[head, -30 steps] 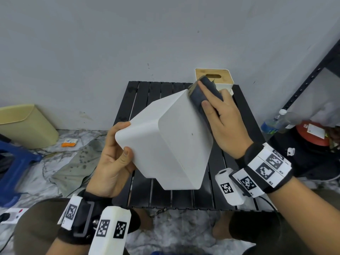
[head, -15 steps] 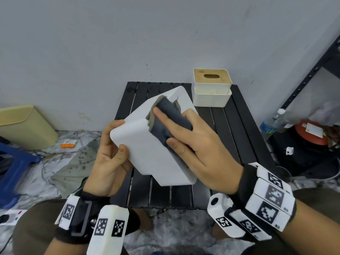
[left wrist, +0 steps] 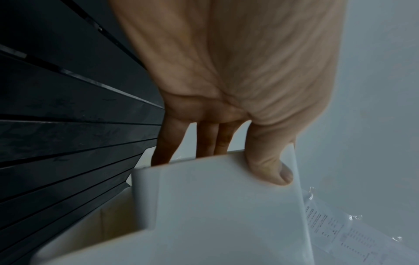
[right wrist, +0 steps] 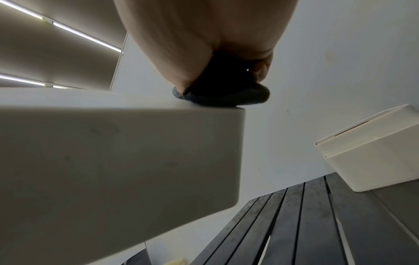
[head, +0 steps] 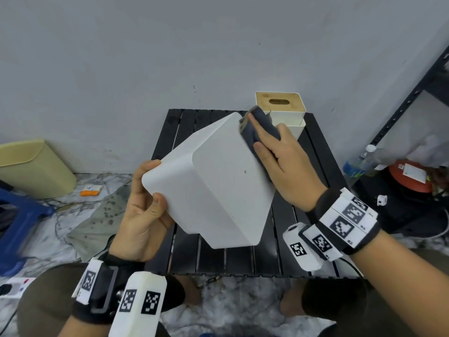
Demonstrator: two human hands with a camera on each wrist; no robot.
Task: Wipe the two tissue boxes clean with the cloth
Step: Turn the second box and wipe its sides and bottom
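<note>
My left hand (head: 143, 207) grips the near left corner of a plain white tissue box (head: 218, 186) and holds it tilted above the black slatted table (head: 243, 259). The left wrist view shows the thumb (left wrist: 272, 166) on one face of the box (left wrist: 226, 215) and the fingers behind it. My right hand (head: 281, 161) presses a dark grey cloth (head: 257, 125) with straight fingers against the box's far right edge. From the right wrist, the cloth (right wrist: 226, 95) sits at the box's (right wrist: 113, 152) corner. A second white box with a wooden lid (head: 284, 113) stands at the table's back right.
A grey wall runs right behind the table. On the floor to the left are a beige bin (head: 31, 171), a blue stool (head: 14, 215) and a stained rag (head: 97, 220). A black shelf frame (head: 413, 93), a water bottle (head: 359, 161) and a red-lidded container (head: 410, 176) stand at the right.
My right hand has slid the cloth from the box's near upper face back to its far right edge. The left hand has turned the box a little and keeps its grip.
</note>
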